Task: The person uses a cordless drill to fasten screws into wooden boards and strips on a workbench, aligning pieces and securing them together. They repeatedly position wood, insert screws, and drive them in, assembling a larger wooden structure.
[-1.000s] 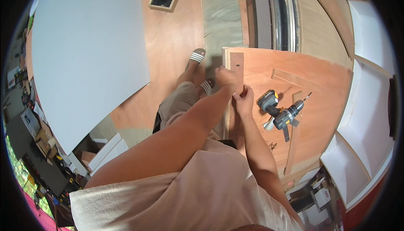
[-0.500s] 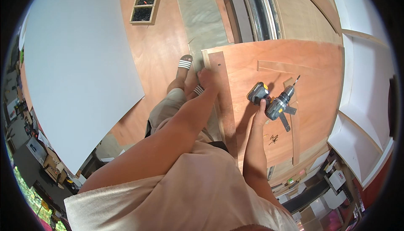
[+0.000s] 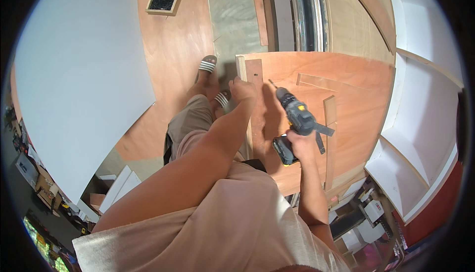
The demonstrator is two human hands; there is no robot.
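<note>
Plywood panel (image 3: 363, 81) — left hand (image 3: 242, 91) curled at its edge, hold unclear; right hand (image 3: 302, 146) gripping 1 drill (image 3: 300, 117).

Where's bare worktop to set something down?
Bare patch: worktop between the lengthwise wood strip and the white shelving, below the crosswise strip.
Crowded: left edge, with the left hand by the holed strip; middle, under the right hand holding the drill.

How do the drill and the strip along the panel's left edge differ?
The drill is grey with yellow touches; the strip is brown wood with a dark spot. The drill is bulky; the strip is long and flat. The right hand grips the drill; the left hand is at the strip's left side.
</note>
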